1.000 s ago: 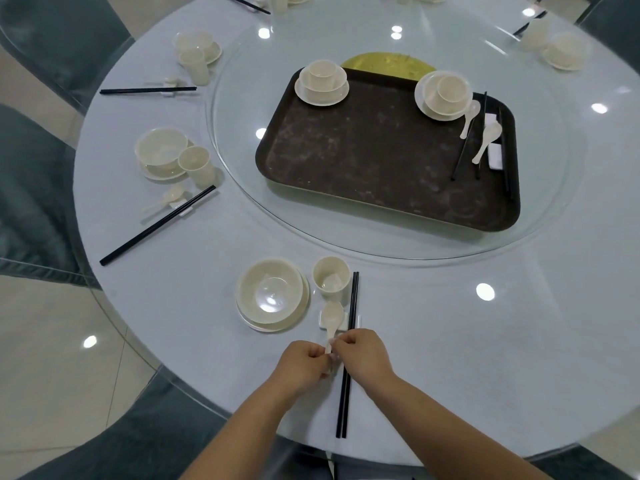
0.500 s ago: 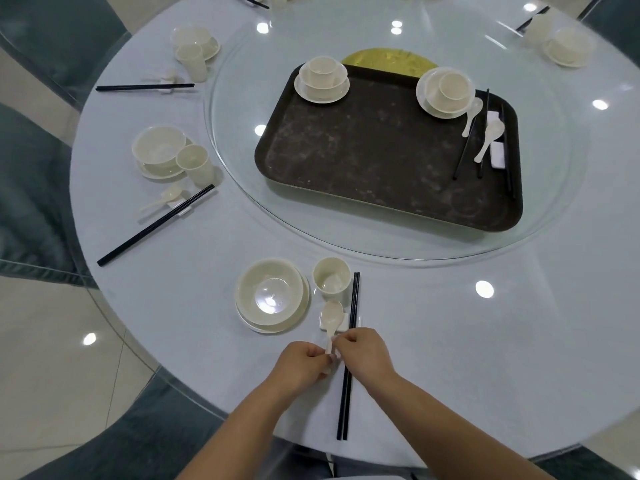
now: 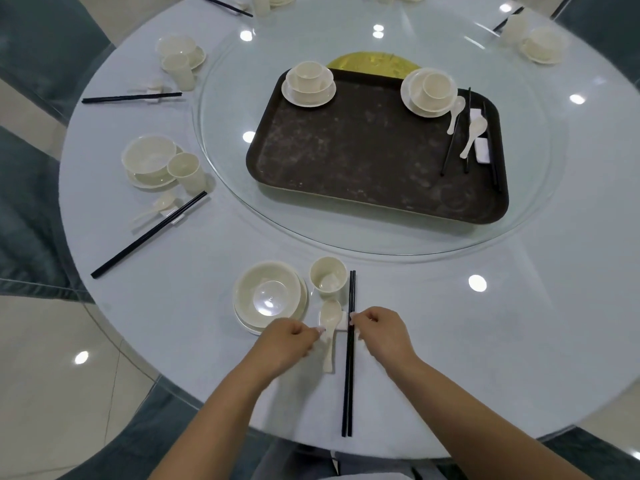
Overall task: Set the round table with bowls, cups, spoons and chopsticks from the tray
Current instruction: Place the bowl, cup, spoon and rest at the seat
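At the near place setting a cream bowl (image 3: 268,296) sits on a plate, with a cup (image 3: 328,275) to its right. A spoon (image 3: 330,320) and black chopsticks (image 3: 349,368) lie across a small white rest (image 3: 343,323). My left hand (image 3: 291,344) pinches the rest's left end with curled fingers, against the spoon's neck. My right hand (image 3: 381,330) pinches its right end, where the chopsticks cross. On the brown tray (image 3: 346,168) remain two bowl-and-cup stacks (image 3: 308,84) (image 3: 429,91), two spoons (image 3: 474,133), chopsticks (image 3: 453,140) and white rests (image 3: 483,150).
The tray stands on a glass turntable (image 3: 225,188) in the middle of the round table (image 3: 485,341). Set places lie at the left (image 3: 149,161), far left (image 3: 176,50) and far right (image 3: 543,43). Grey chairs ring the table.
Both hands let go of the end of the spoon's handle, moved apart and forward, and now sit at either end of the rest. The spoon lies flat.
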`<state>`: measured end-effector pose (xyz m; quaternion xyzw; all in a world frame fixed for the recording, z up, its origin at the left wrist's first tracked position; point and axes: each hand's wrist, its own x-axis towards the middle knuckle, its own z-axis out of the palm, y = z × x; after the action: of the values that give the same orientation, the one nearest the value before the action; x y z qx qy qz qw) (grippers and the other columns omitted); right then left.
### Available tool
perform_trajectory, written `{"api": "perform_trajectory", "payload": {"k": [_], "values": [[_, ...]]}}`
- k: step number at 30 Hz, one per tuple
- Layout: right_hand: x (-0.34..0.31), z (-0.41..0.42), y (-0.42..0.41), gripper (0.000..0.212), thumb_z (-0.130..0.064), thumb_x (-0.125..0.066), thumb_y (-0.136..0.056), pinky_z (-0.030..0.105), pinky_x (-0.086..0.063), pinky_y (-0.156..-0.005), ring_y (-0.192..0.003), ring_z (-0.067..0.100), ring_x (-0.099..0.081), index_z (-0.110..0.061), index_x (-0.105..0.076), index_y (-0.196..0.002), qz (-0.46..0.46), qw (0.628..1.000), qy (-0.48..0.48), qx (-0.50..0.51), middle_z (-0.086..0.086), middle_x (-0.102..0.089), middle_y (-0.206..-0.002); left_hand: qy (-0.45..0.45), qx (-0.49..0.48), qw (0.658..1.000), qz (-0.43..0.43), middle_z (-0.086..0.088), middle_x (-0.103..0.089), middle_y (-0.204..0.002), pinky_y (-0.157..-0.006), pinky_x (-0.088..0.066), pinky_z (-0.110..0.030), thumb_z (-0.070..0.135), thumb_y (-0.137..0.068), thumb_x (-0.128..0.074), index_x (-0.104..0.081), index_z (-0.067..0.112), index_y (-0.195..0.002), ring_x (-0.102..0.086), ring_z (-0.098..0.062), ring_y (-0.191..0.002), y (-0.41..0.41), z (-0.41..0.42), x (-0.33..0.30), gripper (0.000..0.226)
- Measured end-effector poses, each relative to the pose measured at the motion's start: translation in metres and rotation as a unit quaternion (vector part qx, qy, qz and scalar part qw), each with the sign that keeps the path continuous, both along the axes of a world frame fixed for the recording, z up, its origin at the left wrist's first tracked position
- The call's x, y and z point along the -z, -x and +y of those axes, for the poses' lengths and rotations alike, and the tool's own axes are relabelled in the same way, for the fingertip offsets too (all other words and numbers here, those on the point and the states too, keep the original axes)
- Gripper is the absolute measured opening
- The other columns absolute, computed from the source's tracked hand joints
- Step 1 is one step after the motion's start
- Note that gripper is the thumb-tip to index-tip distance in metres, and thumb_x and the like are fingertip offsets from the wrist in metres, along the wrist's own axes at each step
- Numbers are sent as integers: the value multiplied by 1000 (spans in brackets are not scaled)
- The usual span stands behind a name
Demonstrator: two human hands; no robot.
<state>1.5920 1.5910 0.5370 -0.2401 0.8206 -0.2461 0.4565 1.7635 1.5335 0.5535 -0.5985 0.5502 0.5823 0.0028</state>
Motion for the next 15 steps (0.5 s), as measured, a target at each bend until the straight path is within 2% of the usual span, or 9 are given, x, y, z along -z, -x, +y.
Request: {"api": "perform_trajectory", "payload": {"k": [2,6,9,12,15], "values": [[-5,0,8,30,-26,-57,-89,30,-37,-60,-58,19,-48,1,-65,-80,7,1000,12,28,8,-68,-74,23,-8,999,26,-6,-73,-81,-81,-55,-33,40,-89,-63,-73,6,-86,-66,-12,-72,3,-10,-15,35],[-19,0,27,25,-27,-59,-92,27,-36,-56,-51,12,-48,-7,-70,-82,18,997,38,61,-3,-62,-64,52,-10,995,79,3,-72,-74,-69,-53,-22,32,-90,-64,-70,13,-79,-65,-2,-61,22,-25,-40,23],[-34,1,45,23,-27,-59,-91,24,-35,-48,-47,13,-48,-8,-69,-83,15,994,60,94,0,-64,-67,81,7,989,121,1,-72,-77,-74,-52,-25,29,-91,-62,-70,11,-81,-65,-5,-63,45,-29,-54,22],[-55,5,63,22,-28,-60,-90,20,-37,-42,-43,11,-51,-9,-69,-84,5,990,83,113,1,-65,-70,104,13,983,150,5,-72,-74,-75,-54,-26,35,-91,-61,-72,14,-86,-65,-5,-65,71,-28,-69,24],[-76,11,82,18,-27,-59,-88,21,-42,-46,-47,11,-57,-13,-69,-84,13,988,105,116,2,-68,-74,111,19,980,166,4,-73,-77,-73,-55,-25,36,-92,-59,-72,18,-88,-67,-5,-66,102,-20,-82,22]]}}
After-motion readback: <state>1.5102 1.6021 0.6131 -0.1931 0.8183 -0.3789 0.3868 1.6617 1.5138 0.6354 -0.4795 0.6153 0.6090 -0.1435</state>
